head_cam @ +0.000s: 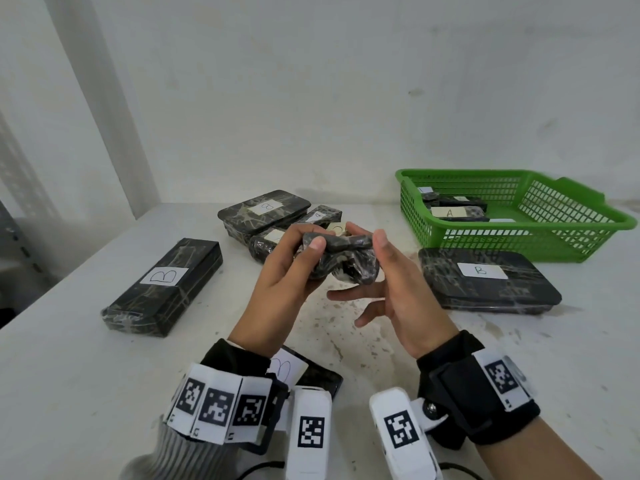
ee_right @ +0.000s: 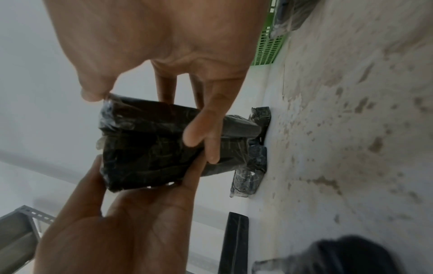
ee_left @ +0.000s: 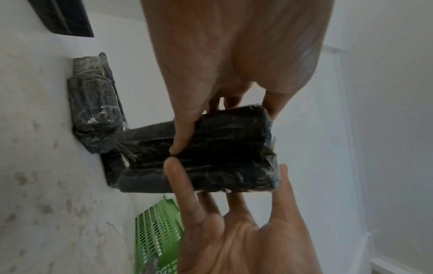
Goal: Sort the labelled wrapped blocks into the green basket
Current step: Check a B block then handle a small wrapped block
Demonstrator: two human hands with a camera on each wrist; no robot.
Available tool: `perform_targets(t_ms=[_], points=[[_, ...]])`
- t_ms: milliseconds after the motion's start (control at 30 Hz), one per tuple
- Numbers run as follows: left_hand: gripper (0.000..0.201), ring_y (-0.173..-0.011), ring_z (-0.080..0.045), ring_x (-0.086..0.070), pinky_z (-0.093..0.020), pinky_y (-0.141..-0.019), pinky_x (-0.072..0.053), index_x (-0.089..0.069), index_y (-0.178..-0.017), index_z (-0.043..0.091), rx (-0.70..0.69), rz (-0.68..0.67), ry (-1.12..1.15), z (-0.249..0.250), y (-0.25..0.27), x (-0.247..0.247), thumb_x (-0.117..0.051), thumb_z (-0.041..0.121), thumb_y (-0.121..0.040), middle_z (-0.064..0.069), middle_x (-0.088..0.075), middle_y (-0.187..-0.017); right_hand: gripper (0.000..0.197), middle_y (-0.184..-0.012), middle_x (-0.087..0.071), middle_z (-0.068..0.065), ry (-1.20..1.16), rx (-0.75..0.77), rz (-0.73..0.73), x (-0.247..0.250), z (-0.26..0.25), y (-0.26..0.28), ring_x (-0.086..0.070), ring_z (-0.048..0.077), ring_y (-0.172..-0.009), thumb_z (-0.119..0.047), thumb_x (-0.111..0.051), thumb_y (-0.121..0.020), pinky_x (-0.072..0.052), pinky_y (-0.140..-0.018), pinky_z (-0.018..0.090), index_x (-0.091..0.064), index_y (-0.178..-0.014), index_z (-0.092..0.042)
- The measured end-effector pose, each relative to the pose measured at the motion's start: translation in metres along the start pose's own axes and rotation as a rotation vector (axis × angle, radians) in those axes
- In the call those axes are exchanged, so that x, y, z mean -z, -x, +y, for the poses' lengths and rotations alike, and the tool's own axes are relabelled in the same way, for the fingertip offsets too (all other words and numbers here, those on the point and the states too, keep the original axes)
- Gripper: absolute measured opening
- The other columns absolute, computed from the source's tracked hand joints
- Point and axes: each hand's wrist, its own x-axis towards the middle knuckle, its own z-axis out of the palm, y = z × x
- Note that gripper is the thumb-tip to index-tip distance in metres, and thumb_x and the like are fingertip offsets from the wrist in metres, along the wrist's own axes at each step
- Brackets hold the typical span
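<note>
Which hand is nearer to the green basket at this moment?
Right. The right hand grips the held wrapped block on the side facing the green basket, just short of its near wall. The left hand grips the block's far side.

The desk (head_cam: 86, 375) is a white top, stained and flecked brown near its middle, and the green basket (head_cam: 568, 233) stands on it at the far right against the wall. Just in front of the basket lies a flat black wrapped block marked B (head_cam: 488, 278); well to the basket's left a cluster of wrapped blocks (head_cam: 270, 213) lies together, and farther left and nearer lies a long block marked B (head_cam: 162, 289). Another labelled block (head_cam: 311, 375) lies at the near edge, its letter probably also B, though it is partly hidden.
</note>
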Motion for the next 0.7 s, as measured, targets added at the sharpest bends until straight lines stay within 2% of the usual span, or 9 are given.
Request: perform_targets(t_ms=[67,133,233,300,367,467,533,633,700], points=[[0.028,-0.098,-0.014,-0.067,-0.027,-0.083,-0.052,-0.057,-0.111,0.008,-0.002,0.007,0.01,0.001,-0.0006,0.0013,-0.048,0.026,-0.092,-0.002,-0.069,-0.104,0.078,-0.128,-0.065,0.004,-0.04,0.006,-0.026,-0.003,0.004,-0.0004,-0.073,0.031,-0.096,-0.078,-0.059,-0.072,-0.056,-0.046,0.029,-0.054,-0.135,-0.034],[0.031,-0.096,-0.013,-0.067,-0.027,-0.083,-0.053,-0.057,-0.114,0.005,-0.002,0.004,0.016,0.0015,-0.0006,0.0021,-0.049,0.026,-0.092,-0.001,-0.07,-0.101,0.083,-0.12,-0.069,0.008,-0.068,0.037,-0.028,-0.0047,0.0065,-0.0011,-0.072,0.031,-0.097,-0.077,-0.067,-0.063,-0.059,-0.056,0.033,-0.058,-0.13,-0.029],[0.038,-0.094,-0.013,-0.066,-0.028,-0.084,-0.052,-0.057,-0.119,0.004,-0.003,-0.005,0.035,0.0023,-0.0003,0.0045,-0.058,0.028,-0.09,-0.004,-0.07,-0.101,0.065,-0.11,-0.071,0.014,-0.108,0.106,0.013,-0.0031,0.008,-0.0031,-0.072,0.029,-0.084,-0.064,-0.069,-0.07,-0.058,-0.067,0.03,-0.066,-0.118,-0.02],[0.047,-0.098,-0.016,-0.066,-0.028,-0.086,-0.052,-0.057,-0.122,0.005,0.0,-0.008,0.05,0.0017,-0.0002,0.0062,-0.066,0.03,-0.082,-0.011,-0.069,-0.107,0.059,-0.108,-0.07,0.016,-0.144,0.12,0.036,-0.0012,0.0078,-0.0033,-0.07,0.026,-0.082,-0.055,-0.066,-0.075,-0.057,-0.07,0.028,-0.067,-0.117,-0.014],[0.046,-0.101,-0.02,-0.066,-0.03,-0.088,-0.052,-0.058,-0.12,0.006,0.007,0.0,0.05,0.0009,-0.0007,0.0066,-0.069,0.026,-0.08,-0.014,-0.068,-0.112,0.061,-0.107,-0.069,0.016,-0.168,0.117,0.039,-0.0008,0.0074,-0.0034,-0.069,0.025,-0.082,-0.053,-0.066,-0.075,-0.056,-0.071,0.027,-0.066,-0.118,-0.01],[0.037,-0.108,-0.024,-0.064,-0.03,-0.089,-0.053,-0.057,-0.119,0.004,0.006,0.016,0.05,-0.0018,-0.0019,0.007,-0.066,0.014,-0.084,-0.015,-0.063,-0.122,0.074,-0.106,-0.069,0.012,-0.203,0.109,0.024,-0.0015,0.0098,-0.0054,-0.068,0.022,-0.082,-0.065,-0.072,-0.068,-0.057,-0.072,0.028,-0.065,-0.119,-0.012],[0.038,-0.11,-0.026,-0.064,-0.03,-0.088,-0.053,-0.056,-0.119,0.004,0.002,0.016,0.054,-0.0022,-0.002,0.0073,-0.066,0.014,-0.084,-0.014,-0.062,-0.126,0.078,-0.104,-0.069,0.011,-0.213,0.113,0.033,-0.001,0.0106,-0.0063,-0.066,0.02,-0.08,-0.07,-0.072,-0.065,-0.057,-0.071,0.027,-0.065,-0.118,-0.013],[0.047,-0.109,-0.029,-0.064,-0.038,-0.09,-0.055,-0.059,-0.117,0.01,0.018,0.005,0.065,-0.0005,-0.0011,0.0065,-0.074,0.025,-0.075,-0.012,-0.064,-0.125,0.059,-0.1,-0.07,0.009,-0.152,0.139,0.078,0.0002,0.0097,-0.0056,-0.066,0.019,-0.078,-0.063,-0.07,-0.072,-0.055,-0.067,0.026,-0.07,-0.109,-0.017],[0.045,-0.106,-0.027,-0.066,-0.039,-0.091,-0.056,-0.062,-0.111,0.014,0.033,0.017,0.062,-0.0011,-0.0012,0.0064,-0.075,0.029,-0.071,-0.012,-0.066,-0.121,0.048,-0.094,-0.071,0.009,-0.132,0.125,0.106,0.0007,0.0098,-0.0054,-0.065,0.021,-0.075,-0.056,-0.068,-0.078,-0.054,-0.064,0.026,-0.071,-0.105,-0.016]])
